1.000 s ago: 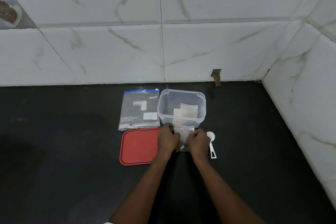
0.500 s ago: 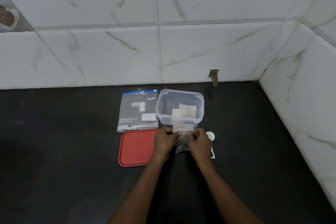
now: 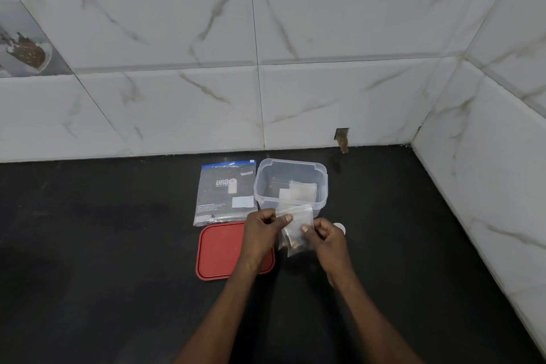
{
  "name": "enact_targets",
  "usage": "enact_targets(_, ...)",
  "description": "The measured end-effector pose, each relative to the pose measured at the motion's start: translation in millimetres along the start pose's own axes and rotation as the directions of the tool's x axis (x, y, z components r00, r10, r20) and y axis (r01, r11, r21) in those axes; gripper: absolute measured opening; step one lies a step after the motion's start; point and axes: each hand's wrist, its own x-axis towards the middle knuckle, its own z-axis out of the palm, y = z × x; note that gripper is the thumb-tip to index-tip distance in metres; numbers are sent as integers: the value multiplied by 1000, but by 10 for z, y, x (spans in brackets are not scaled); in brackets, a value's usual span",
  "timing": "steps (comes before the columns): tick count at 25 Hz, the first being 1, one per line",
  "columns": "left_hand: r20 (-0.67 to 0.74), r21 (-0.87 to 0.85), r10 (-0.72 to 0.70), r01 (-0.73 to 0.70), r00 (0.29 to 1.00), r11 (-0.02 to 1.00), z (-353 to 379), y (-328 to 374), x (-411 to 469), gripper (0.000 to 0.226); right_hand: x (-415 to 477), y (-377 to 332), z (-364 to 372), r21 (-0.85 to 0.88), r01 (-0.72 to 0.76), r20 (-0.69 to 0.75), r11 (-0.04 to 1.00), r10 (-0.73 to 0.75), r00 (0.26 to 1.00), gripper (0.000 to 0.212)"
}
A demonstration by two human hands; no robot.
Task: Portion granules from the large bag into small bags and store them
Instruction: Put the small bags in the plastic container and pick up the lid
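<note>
Left grip (image 3: 260, 229) and right grip (image 3: 326, 235) both pinch the small bag (image 3: 301, 215). Just beyond them stands the clear tub (image 3: 322, 189).

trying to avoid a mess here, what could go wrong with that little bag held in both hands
1. The small bag hangs pinched between the left hand and right hand; whether its top is sealed can't be seen, so granules might spill on the way into the clear container.
2. The white scoop lies just behind the right hand and could get knocked.
</note>
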Motion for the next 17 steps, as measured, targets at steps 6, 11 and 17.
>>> enact_targets(6,6,-14,-11,11,1000,1000,-3,81,-49,35,-78,-117,4,158,-104,118,982,86,989,21)
enact_targets(11,-325,245,112,-30,939,969,-117,313,108,17,-20,-138,32,17,-72,-130,997,73,989,12)
enact_targets(17,-254,570,92,72,963,818,-346,491,697,43,75,-347,-80,-175,-11,-174,984,-20,985,10)
